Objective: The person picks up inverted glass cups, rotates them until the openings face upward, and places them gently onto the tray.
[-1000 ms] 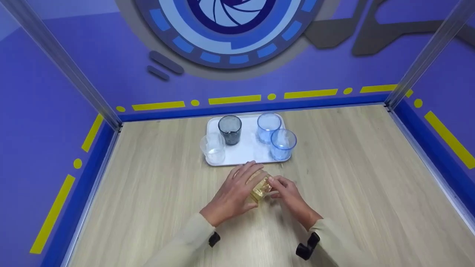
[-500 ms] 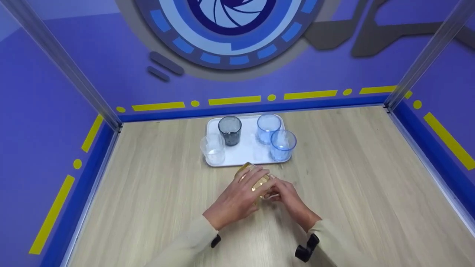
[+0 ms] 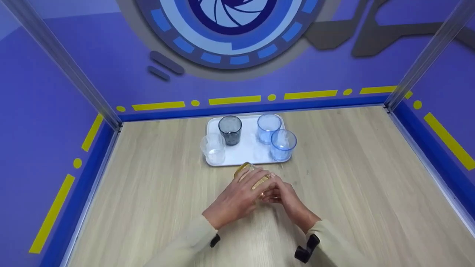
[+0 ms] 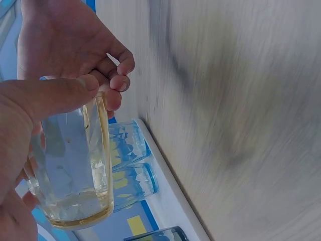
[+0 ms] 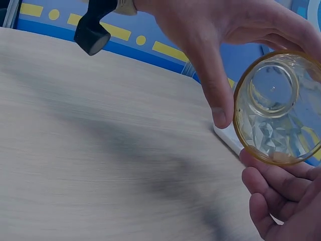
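An amber-rimmed clear drinking glass [image 4: 75,150] is tilted between both hands above the table. My left hand [image 3: 237,198] holds it from the side, thumb and fingers curled round its wall. In the right wrist view the glass's open mouth and its faceted inside show, and the left thumb [image 5: 220,110] lies against the rim. My right hand [image 3: 285,193] grips the glass near its right end, with curled fingers [image 5: 281,183] close under the rim. In the head view the hands cover most of the glass.
Beyond the hands stands a white tray [image 3: 246,154]. On it are a clear cup [image 3: 214,150], a dark grey glass [image 3: 230,131] and two blue glasses, one at the back [image 3: 268,128] and one in front [image 3: 283,146]. Purple-blue panels [image 3: 237,89] enclose the wooden table [image 3: 156,178].
My left hand has shifted slightly and turned the glass, so its amber edge now shows beyond the fingers. The right hand has edged left, closer to the left hand. Tray and cups have not moved.
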`<state>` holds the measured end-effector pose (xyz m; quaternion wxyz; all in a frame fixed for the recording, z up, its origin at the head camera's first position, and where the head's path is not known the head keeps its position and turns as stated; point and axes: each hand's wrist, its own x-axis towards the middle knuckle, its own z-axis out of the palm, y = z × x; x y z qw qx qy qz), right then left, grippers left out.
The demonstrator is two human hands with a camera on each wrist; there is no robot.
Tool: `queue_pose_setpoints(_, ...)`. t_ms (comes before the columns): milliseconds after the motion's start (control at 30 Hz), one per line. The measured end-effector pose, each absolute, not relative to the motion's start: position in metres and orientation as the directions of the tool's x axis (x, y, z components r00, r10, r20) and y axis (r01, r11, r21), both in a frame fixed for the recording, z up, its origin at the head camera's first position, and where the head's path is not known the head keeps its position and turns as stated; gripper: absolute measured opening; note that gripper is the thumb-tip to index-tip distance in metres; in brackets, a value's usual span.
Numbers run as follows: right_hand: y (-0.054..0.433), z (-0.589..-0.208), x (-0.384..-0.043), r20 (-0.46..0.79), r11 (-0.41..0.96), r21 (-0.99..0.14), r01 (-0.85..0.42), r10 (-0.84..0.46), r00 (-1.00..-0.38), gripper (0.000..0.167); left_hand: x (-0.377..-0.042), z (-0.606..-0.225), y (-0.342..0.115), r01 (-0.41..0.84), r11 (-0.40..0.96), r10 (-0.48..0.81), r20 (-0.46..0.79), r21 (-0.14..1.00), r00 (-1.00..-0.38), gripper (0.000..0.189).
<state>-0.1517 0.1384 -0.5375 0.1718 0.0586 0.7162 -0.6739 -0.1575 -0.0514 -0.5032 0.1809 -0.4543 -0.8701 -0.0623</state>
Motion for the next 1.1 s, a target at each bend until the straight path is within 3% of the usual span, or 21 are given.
queue_pose_setpoints(233, 0.141, -0.539, -0.153, -0.31, 0.057, -0.951, 0.305, -0.142, -0.94, 0.06, -0.16, -0.501, -0.053, 0.817, 0.576, 0.764, 0.371, -0.025, -0.528, 0.089)
queue_pose_setpoints(500, 0.145, -0.537, -0.154, -0.311, 0.054, -0.95, 0.306, -0.131, -0.941, 0.051, -0.165, -0.5, -0.058, 0.799, 0.596, 0.736, 0.346, 0.075, -0.582, 0.092)
queue_pose_setpoints(800, 0.148, -0.54, -0.157, -0.265, 0.041, -0.964, 0.262, -0.077, -0.961, 0.041, -0.171, -0.501, -0.06, 0.704, 0.609, 0.628, 0.321, 0.365, -0.709, 0.091)
queue_pose_setpoints(1100, 0.147, -0.542, -0.154, -0.228, 0.101, -0.969, 0.226, -0.007, -0.974, 0.029, -0.181, -0.499, -0.059, 0.536, 0.616, 0.493, 0.249, 0.576, -0.834, 0.09)
